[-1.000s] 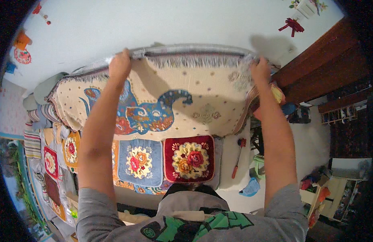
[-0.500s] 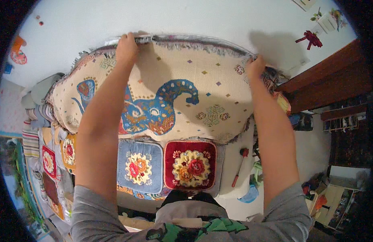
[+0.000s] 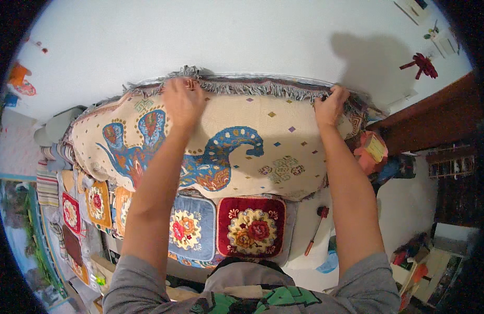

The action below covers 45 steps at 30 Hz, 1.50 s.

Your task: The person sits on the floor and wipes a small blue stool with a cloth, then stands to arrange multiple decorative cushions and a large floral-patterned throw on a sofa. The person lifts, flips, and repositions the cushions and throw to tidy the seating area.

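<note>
A cream woven throw blanket [image 3: 236, 112] with grey fringe and a blue patterned elephant lies draped over the sofa's backrest, along the white wall. At its upper edge, left of the middle, my left hand [image 3: 184, 102] has its fingers curled over the fringe, slightly blurred. Farther right, my right hand [image 3: 331, 106] pinches the same fringed edge between thumb and fingers. My left forearm hides part of the elephant. Below the blanket, a blue floral seat cushion [image 3: 192, 225] and a dark red one [image 3: 252, 227] rest side by side on the seat.
The white wall [image 3: 263, 42] rises right behind the blanket. A brown wooden panel [image 3: 425, 112] stands at the right. On the floor to the right lies a red-handled brush-like tool [image 3: 316, 230]. More floral cushions [image 3: 97, 203] and a striped cushion [image 3: 51, 183] sit at the left.
My left hand has shifted right and nearer along the blanket's edge, and fringe now stands up behind it. My right hand keeps hold at about the same spot. The whole view has shifted slightly.
</note>
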Motion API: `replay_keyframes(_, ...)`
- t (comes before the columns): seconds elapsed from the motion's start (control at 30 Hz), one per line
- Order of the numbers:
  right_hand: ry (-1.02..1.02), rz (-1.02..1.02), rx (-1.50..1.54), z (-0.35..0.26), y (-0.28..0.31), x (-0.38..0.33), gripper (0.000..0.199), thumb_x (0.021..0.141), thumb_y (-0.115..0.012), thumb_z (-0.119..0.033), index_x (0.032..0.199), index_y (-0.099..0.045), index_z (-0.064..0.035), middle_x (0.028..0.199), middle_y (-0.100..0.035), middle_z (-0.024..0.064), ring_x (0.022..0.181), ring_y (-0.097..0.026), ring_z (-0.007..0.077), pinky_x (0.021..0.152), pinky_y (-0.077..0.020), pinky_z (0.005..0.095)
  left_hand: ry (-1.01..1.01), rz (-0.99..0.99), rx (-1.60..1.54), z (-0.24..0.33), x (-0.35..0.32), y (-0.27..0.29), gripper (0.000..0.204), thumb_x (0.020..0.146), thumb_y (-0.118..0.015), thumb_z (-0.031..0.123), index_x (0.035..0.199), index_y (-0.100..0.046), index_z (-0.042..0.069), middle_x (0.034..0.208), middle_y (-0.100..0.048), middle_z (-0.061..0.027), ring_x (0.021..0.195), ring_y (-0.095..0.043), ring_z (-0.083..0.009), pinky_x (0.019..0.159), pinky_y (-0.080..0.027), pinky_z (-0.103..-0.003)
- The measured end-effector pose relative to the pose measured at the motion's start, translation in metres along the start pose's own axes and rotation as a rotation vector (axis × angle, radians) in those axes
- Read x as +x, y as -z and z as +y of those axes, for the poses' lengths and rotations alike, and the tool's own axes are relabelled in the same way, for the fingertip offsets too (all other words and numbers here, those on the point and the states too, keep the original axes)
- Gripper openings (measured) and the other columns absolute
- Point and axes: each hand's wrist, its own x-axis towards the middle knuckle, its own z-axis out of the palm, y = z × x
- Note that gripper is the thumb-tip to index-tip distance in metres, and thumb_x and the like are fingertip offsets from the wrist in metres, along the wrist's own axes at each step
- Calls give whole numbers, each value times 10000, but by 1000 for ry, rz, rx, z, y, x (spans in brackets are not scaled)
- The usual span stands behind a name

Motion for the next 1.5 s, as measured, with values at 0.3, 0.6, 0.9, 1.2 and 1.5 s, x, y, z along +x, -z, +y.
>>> replay_keyframes(0.3,245,-312,-162,5,1,0,455,874,-520,-437,1033,-623,-23,1073,-617,209,945,-609,402,866,-470,458,-81,-868,183,20,4,7,576,925,-341,529,1197,-607,96,1248,-578,-174,1143,-546,-355,994,-359,-521)
replay_keyframes(0.6,114,-440,-333,6,6,8,478,842,-471,-447,972,-673,-33,1065,-632,229,997,-601,420,839,-478,475,141,-829,293,17,7,-14,497,938,-420,477,1226,-585,107,1341,-512,-178,1227,-483,-391,990,-401,-476)
replay_keyframes(0.9,-268,-278,148,148,83,-364,292,825,-584,-68,1107,-538,-6,979,-563,150,945,-549,290,833,-450,399,-143,-516,-154,-34,-410,95,470,749,-636,62,1178,-487,-58,1170,-503,-288,1114,-458,-486,944,-400,-519)
replay_keyframes(1.2,-427,-825,28,307,93,-601,210,850,-631,-201,958,-622,-21,811,-659,147,769,-653,283,730,-520,377,123,-1010,-179,-101,-605,84,362,806,-569,108,1142,-501,-8,1100,-539,-261,1017,-529,-459,859,-473,-494)
replay_keyframes(1.5,-438,-728,209,278,-49,-493,455,824,-696,-283,1151,-583,12,1037,-651,192,989,-628,315,854,-493,391,103,-1321,156,-87,-510,-55,558,742,-702,300,1188,-523,18,1124,-609,-250,1051,-581,-413,902,-480,-471)
